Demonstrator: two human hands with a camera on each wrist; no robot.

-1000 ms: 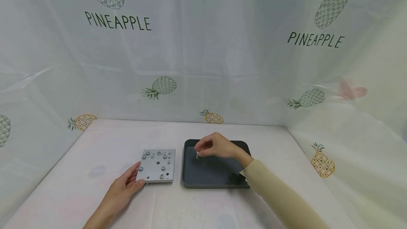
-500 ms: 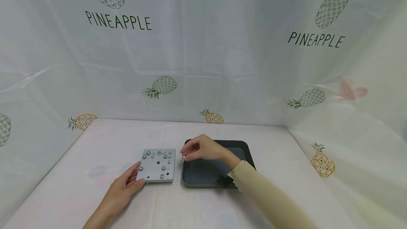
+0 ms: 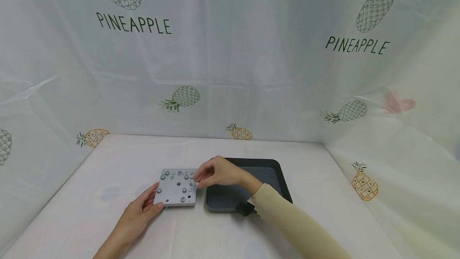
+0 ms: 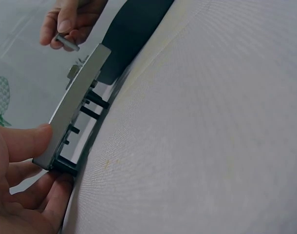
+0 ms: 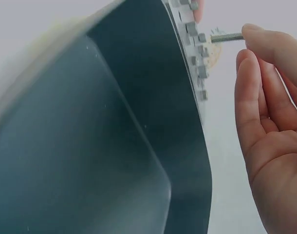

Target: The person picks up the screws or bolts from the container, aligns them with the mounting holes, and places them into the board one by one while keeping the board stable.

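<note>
A square silver metal plate [image 3: 170,193] with several screws in its top lies on the left half of the table. My left hand [image 3: 138,213] grips its near left corner, thumb on the edge and fingers beneath, as the left wrist view shows. Screw ends stick out under the plate [image 4: 75,97]. Between thumb and fingertips my right hand [image 3: 220,172] pinches a small screw [image 5: 226,37], its threaded shank pointing away from the fingers. In the head view that hand is at the plate's right edge; the left wrist view shows the screw [image 4: 68,43] apart from the plate.
A dark grey shallow tray [image 3: 266,173] stands right of the plate, partly under my right forearm. A black device [image 3: 245,208] sits at my right wrist. Pineapple-printed cloth [image 3: 251,71] hangs behind and beside the table.
My right hand has moved left with the screw, from above the tray to the plate's right edge. My left hand and the plate have stayed in place.
</note>
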